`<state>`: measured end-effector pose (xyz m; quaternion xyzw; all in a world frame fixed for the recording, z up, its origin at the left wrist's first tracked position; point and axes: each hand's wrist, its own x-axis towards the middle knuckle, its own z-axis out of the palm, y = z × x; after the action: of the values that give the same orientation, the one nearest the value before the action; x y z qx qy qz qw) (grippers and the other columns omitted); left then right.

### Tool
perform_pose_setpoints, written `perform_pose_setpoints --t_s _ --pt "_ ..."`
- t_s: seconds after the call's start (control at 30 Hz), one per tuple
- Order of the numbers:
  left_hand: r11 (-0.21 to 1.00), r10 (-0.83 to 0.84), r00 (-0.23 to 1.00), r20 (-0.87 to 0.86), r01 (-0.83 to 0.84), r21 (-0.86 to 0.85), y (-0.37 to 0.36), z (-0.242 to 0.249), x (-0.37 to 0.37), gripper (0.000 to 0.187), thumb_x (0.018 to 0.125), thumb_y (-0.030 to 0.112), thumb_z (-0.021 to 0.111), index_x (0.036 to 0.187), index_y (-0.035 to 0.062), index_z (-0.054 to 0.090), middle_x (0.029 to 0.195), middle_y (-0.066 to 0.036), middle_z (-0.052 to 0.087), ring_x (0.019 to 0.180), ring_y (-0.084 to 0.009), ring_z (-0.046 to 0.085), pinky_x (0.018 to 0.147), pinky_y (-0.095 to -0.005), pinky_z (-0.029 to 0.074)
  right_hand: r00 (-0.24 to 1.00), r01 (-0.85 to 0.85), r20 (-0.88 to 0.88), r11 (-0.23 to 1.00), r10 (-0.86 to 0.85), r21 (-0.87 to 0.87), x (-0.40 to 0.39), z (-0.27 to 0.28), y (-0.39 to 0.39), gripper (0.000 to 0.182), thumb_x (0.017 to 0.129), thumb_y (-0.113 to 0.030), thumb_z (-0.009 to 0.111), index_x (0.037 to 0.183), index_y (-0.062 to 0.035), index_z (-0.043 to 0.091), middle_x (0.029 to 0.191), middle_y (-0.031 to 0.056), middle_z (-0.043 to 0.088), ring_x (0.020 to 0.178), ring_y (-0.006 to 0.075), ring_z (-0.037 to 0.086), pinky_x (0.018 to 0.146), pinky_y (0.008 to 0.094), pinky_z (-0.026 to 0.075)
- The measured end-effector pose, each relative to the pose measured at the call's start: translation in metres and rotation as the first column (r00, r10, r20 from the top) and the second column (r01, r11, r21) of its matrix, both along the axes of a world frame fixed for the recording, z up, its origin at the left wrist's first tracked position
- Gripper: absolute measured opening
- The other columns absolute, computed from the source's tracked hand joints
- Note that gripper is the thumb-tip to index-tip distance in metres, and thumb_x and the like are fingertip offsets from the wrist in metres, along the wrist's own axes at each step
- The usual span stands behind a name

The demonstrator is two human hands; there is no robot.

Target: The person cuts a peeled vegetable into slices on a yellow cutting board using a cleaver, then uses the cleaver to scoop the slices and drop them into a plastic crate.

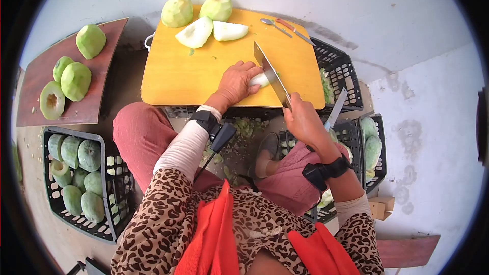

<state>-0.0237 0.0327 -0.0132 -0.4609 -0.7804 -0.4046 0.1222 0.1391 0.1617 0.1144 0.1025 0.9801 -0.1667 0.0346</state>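
Left hand: pressed down on a pale fruit piece, holding it on the yellow board.
Right hand: closed around the handle of a cleaver, blade touching the fruit piece.
Board's far edge: two peeled fruits, two cut halves, a spoon.
Left crate: green fruits.

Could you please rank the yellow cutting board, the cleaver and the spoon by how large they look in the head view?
1. Yellow cutting board, by far the largest.
2. Cleaver, held in the right hand.
3. Spoon, smallest; it lies farther from the camera, which may shrink it somewhat.
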Motion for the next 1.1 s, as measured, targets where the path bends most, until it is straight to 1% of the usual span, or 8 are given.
perform_pose_setpoints --t_s 0.2,0.4,0.5,0.7,0.8,0.87,1.0,1.1 --pt "0.997 -0.011 0.999 0.042 0.014 -0.080 0.001 0.001 -0.001 0.039 0.071 0.019 0.070 0.109 0.0132 0.061 0.098 -0.007 0.059 0.088 -0.0298 0.054 0.081 -0.0398 0.048 0.996 -0.045 0.077 0.999 0.044 0.011 -0.013 -0.011 0.002 0.019 0.086 -0.007 0.055 0.091 0.0080 0.044 0.075 0.0325 0.059 0.076 0.0497 0.059 0.067 0.0529 0.046" --pt "0.998 -0.020 1.000 0.024 0.021 -0.062 0.001 0.002 -0.002 0.040 0.069 0.020 0.071 0.107 0.0114 0.061 0.097 -0.007 0.059 0.088 -0.0297 0.054 0.080 -0.0397 0.048 0.998 -0.043 0.058 0.994 0.038 0.099 -0.041 -0.048 0.017 0.017 0.086 -0.007 0.053 0.093 0.0067 0.046 0.074 0.0300 0.061 0.075 0.0465 0.062 0.069 0.0524 0.050" --pt "0.998 -0.013 1.000 0.016 0.014 -0.067 0.001 0.000 -0.001 0.040 0.069 0.020 0.072 0.106 0.0106 0.060 0.097 -0.007 0.059 0.089 -0.0295 0.054 0.081 -0.0394 0.048 1.000 0.025 -0.003 0.998 -0.024 0.060 -0.040 -0.052 0.017 0.020 0.086 -0.009 0.056 0.094 0.0067 0.045 0.077 0.0318 0.060 0.077 0.0490 0.059 0.070 0.0535 0.046" --pt "0.998 0.006 1.000 0.008 -0.006 -0.063 0.002 0.000 -0.001 0.039 0.071 0.022 0.071 0.106 0.0101 0.060 0.098 -0.007 0.059 0.090 -0.0295 0.054 0.082 -0.0392 0.048 0.991 0.017 -0.132 1.000 -0.020 -0.020 -0.021 -0.042 0.018 0.022 0.086 -0.009 0.058 0.094 0.0058 0.044 0.077 0.0320 0.059 0.078 0.0502 0.058 0.069 0.0536 0.045" --pt "1.000 0.018 1.000 -0.007 -0.018 0.009 0.001 0.001 0.002 0.038 0.067 0.018 0.074 0.102 0.0125 0.060 0.092 -0.004 0.058 0.087 -0.0266 0.054 0.081 -0.0377 0.047 0.996 -0.002 -0.085 1.000 0.001 -0.014 -0.011 -0.013 0.002 0.020 0.087 -0.009 0.056 0.092 0.0061 0.043 0.075 0.0324 0.059 0.076 0.0507 0.059 0.069 0.0548 0.045" --pt "1.000 0.014 1.000 -0.005 -0.015 -0.003 0.001 0.001 0.001 0.038 0.067 0.018 0.075 0.102 0.0126 0.061 0.092 -0.004 0.058 0.087 -0.0267 0.054 0.081 -0.0378 0.047 0.999 -0.003 -0.036 1.000 0.002 -0.016 -0.006 -0.002 -0.003 0.019 0.087 -0.008 0.055 0.092 0.0065 0.044 0.075 0.0325 0.059 0.077 0.0507 0.059 0.069 0.0547 0.046" --pt "0.998 -0.007 0.999 0.040 0.010 -0.060 0.000 0.001 -0.001 0.041 0.071 0.019 0.071 0.110 0.0118 0.061 0.098 -0.007 0.059 0.090 -0.0299 0.053 0.083 -0.0389 0.047 0.999 -0.036 0.010 0.999 0.036 0.015 -0.005 -0.005 0.001 0.017 0.085 -0.005 0.054 0.092 0.0076 0.045 0.075 0.0319 0.060 0.077 0.0498 0.060 0.069 0.0545 0.046" --pt "0.998 -0.016 0.998 0.054 0.020 -0.066 0.001 0.000 -0.001 0.041 0.071 0.019 0.071 0.110 0.0118 0.061 0.098 -0.007 0.059 0.090 -0.0297 0.053 0.083 -0.0388 0.047 0.994 -0.058 0.088 0.998 0.059 -0.006 -0.014 -0.007 0.004 0.019 0.085 -0.005 0.055 0.091 0.0092 0.044 0.076 0.0327 0.058 0.077 0.0502 0.059 0.069 0.0523 0.046"
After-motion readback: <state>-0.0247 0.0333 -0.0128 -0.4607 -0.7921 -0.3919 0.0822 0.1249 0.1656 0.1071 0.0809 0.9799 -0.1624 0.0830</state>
